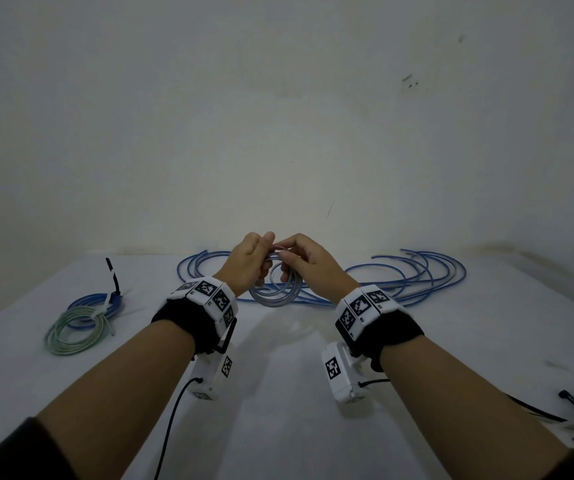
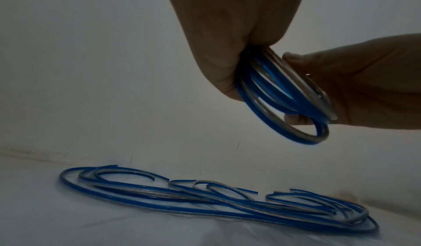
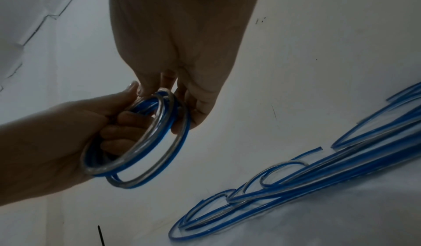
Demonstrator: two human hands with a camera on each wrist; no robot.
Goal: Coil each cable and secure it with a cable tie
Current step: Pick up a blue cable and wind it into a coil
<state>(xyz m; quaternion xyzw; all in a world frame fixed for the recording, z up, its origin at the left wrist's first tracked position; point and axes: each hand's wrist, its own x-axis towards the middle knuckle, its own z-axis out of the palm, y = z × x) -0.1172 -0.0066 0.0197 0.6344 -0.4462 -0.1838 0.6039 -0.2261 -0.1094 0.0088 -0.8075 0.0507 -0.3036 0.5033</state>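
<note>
2 tied coils (image 1: 81,323) on white table (image 1: 278,427), plain scuffed wall (image 1: 278,116)

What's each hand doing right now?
Left hand: grips the coiled cable.
Right hand: pinches the same coil at its top.

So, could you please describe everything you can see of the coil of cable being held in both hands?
The coil is a small ring of several loose turns of flat, glossy cable, blue along one edge and clear-silvery along the other, plastic by the look. It hangs upright in the air above the white table, with no tie visible on it. The left hand has fingers through the loops; the right hand pinches its top. Both wrist views show the turns slightly fanned apart.
</note>
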